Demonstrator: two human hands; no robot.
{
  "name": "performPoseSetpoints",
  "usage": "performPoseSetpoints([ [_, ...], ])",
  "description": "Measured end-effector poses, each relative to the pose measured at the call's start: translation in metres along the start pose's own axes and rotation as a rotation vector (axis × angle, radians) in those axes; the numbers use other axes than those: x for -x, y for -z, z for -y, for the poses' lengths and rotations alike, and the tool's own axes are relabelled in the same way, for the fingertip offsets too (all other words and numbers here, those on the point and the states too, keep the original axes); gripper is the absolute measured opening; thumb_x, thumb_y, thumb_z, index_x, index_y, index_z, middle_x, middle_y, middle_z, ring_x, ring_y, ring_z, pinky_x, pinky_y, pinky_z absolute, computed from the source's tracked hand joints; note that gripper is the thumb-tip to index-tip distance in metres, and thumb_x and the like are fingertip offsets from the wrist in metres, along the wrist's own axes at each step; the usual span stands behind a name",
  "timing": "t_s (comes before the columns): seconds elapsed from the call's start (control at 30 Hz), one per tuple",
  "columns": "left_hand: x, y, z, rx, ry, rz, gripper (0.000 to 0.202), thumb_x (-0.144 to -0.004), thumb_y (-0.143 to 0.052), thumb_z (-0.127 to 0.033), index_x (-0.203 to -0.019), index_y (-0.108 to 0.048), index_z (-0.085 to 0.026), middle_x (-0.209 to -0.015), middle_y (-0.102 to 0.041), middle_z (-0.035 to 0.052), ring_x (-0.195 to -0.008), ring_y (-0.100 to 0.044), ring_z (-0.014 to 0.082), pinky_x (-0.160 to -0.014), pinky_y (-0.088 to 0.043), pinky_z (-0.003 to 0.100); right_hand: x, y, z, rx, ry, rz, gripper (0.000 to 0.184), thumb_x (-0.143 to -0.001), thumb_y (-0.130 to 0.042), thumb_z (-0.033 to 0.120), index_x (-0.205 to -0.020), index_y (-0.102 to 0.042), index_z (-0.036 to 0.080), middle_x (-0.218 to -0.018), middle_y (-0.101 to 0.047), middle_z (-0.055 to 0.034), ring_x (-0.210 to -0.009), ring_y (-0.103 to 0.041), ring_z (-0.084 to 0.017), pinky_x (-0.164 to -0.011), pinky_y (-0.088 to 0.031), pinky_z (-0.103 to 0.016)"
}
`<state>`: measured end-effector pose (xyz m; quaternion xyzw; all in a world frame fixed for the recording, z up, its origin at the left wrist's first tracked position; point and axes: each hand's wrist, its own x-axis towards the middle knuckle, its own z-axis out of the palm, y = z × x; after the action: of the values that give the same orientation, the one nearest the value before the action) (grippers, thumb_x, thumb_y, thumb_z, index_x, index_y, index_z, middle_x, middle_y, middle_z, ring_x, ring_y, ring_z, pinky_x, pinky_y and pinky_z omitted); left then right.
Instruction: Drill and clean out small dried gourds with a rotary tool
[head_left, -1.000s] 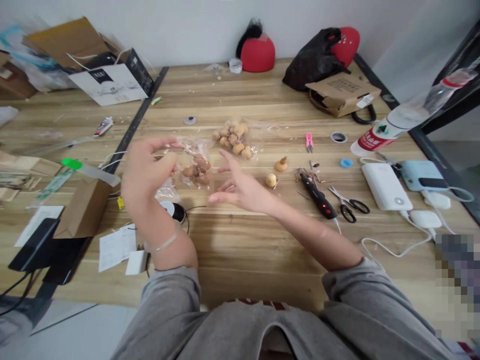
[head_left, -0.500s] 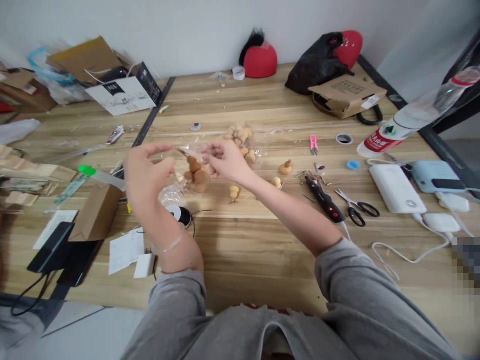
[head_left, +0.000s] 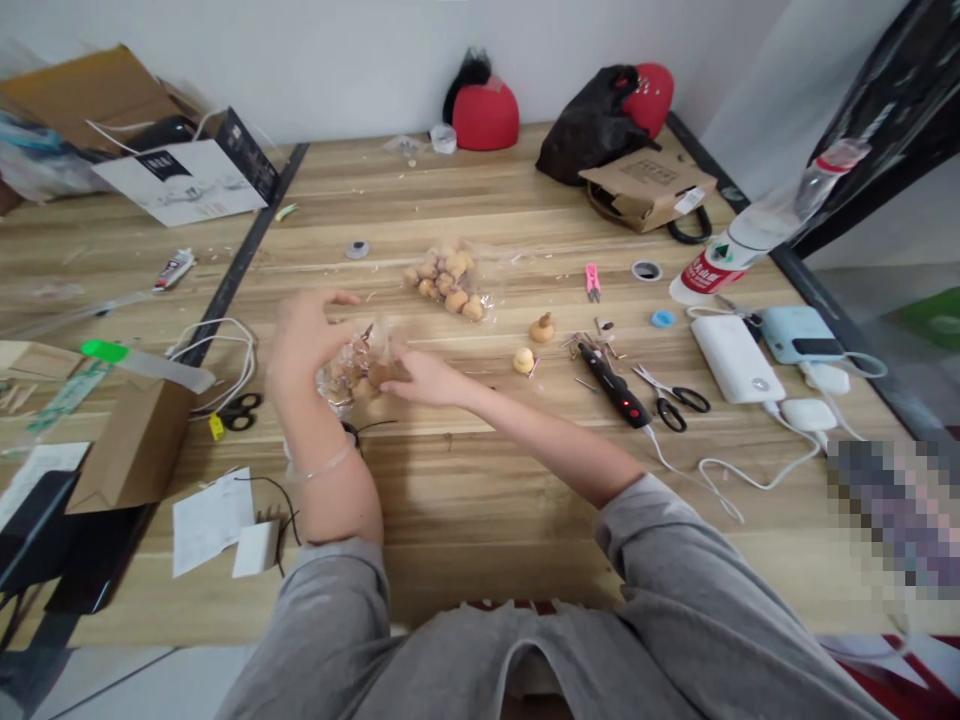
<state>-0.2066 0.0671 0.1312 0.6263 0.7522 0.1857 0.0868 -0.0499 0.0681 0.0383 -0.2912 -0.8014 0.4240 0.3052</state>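
Note:
My left hand (head_left: 304,335) holds a small clear plastic bag (head_left: 352,365) of little tan gourds low over the wooden table (head_left: 465,470). Its fingers curl round the bag's top. My right hand (head_left: 420,378) is at the bag's right side, fingers pinched on a brown gourd (head_left: 381,373) at the bag's mouth. Behind them lies a second clear bag of gourds (head_left: 448,282). Two loose gourds lie to the right, one with a neck (head_left: 541,328) and a round one (head_left: 523,360).
A black pen-shaped tool with a red light (head_left: 615,385), scissors (head_left: 671,400), a white power bank (head_left: 736,357), cables, a pink clipper (head_left: 592,282) and a bottle (head_left: 757,235) lie right. A brown paper bag (head_left: 135,440), papers, small black scissors (head_left: 240,410) and boxes lie left.
Both hands have dropped with the bag from mid-air to just above the table. My right hand moved from open beside the bag to pinching at its mouth. The camera shifted right.

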Motion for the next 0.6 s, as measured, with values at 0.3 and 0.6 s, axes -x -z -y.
performPoseSetpoints([
  [0.3, -0.005, -0.02, -0.014, 0.078, -0.201, 0.062, 0.033, -0.077, -0.068, -0.035, -0.107, -0.07, -0.021, -0.105, -0.069, 0.0064, -0.073, -0.058, 0.0201, -0.096, -0.042, 0.041, 0.09, 0.116, -0.038, 0.285, -0.253, -0.359, 0.027, -0.074, -0.068, 0.016, -0.101, -0.07, 0.015, -0.114, -0.07, -0.0122, -0.114, -0.061, -0.029, -0.104, -0.044, -0.048],
  [0.6, 0.026, -0.003, -0.049, 0.674, -0.218, 0.109, 0.026, -0.076, -0.069, -0.032, -0.098, -0.071, -0.018, -0.055, -0.056, -0.0015, -0.051, -0.049, 0.0122, -0.054, -0.037, 0.026, 0.131, 0.124, -0.035, -0.156, -0.266, -0.206, 0.023, -0.072, -0.076, 0.024, -0.093, -0.07, 0.016, -0.102, -0.075, -0.0094, -0.091, -0.072, -0.02, -0.077, -0.059, -0.033],
])
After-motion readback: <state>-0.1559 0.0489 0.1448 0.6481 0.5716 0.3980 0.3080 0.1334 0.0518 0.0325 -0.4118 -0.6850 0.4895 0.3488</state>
